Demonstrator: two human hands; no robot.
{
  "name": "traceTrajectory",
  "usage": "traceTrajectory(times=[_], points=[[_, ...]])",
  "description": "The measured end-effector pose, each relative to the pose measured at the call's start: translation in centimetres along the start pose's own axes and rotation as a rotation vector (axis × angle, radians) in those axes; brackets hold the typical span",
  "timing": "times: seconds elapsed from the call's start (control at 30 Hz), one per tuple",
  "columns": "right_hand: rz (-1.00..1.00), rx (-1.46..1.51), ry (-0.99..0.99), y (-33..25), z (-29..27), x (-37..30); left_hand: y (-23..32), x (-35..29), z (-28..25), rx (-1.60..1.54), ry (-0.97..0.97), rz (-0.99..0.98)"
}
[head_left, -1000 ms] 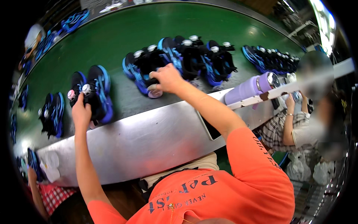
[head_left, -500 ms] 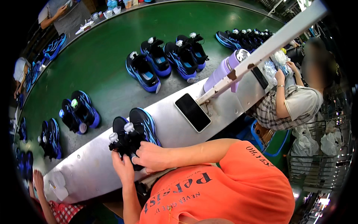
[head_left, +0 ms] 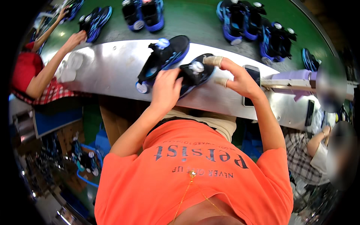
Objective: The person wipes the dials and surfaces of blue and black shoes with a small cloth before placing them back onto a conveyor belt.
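Two black sneakers with blue and purple soles are on the metal ledge in front of me. The right-hand sneaker (head_left: 193, 77) has a clear whitish round piece on its laces. My left hand (head_left: 165, 90) is closed on the heel end of this sneaker, its fingers curled at the collar. At its toe is my right hand (head_left: 238, 77), thumb and index finger spread, with beige covers on the fingertips; the index finger touches or nearly touches the toe. Just left stands the other sneaker (head_left: 168, 54), with a bluish round piece on its laces and a round tag at its heel.
Along the metal ledge (head_left: 120, 56) runs a green surface (head_left: 187, 18) bearing several more sneaker pairs. A phone (head_left: 252, 75), a purple bottle (head_left: 290, 75) and a slanted bar lie to the right. Clear plastic cups (head_left: 73, 65) and a co-worker's arm (head_left: 56, 60) are at left.
The view has swung round to the right. My right hand has gone from the heel end to the toe and opened. My left hand has shifted onto the right-hand sneaker's heel end.
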State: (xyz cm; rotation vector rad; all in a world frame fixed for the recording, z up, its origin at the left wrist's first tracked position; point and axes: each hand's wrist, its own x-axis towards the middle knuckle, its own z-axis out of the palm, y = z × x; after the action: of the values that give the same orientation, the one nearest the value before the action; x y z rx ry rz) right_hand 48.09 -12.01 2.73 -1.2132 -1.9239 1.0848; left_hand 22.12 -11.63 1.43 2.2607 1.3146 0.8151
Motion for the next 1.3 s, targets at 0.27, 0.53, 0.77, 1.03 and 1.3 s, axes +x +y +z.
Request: traceTrajectory(times=[0.27,0.53,0.77,1.03,1.3], points=[[-0.044,-0.093,-0.102,-1.0,3.2,5.2,-2.4,0.0,1.3,-0.261,0.02,-0.206],[-0.141,-0.532,-0.149,-3.0,2.6,5.4,-2.2,2.0,3.0,-0.405,0.054,-0.396],[-0.048,-0.404,-0.222,-1.6,2.1,3.8,-2.0,2.5,3.0,-0.521,-0.029,-0.507],[0.048,-0.082,-0.166,-0.9,1.1,3.6,0.7,3.4,-0.2,-0.654,-0.631,-0.639],[0.149,-0.127,-0.028,-0.1,1.9,2.5,1.7,3.4,0.4,-0.883,-0.655,-0.828]])
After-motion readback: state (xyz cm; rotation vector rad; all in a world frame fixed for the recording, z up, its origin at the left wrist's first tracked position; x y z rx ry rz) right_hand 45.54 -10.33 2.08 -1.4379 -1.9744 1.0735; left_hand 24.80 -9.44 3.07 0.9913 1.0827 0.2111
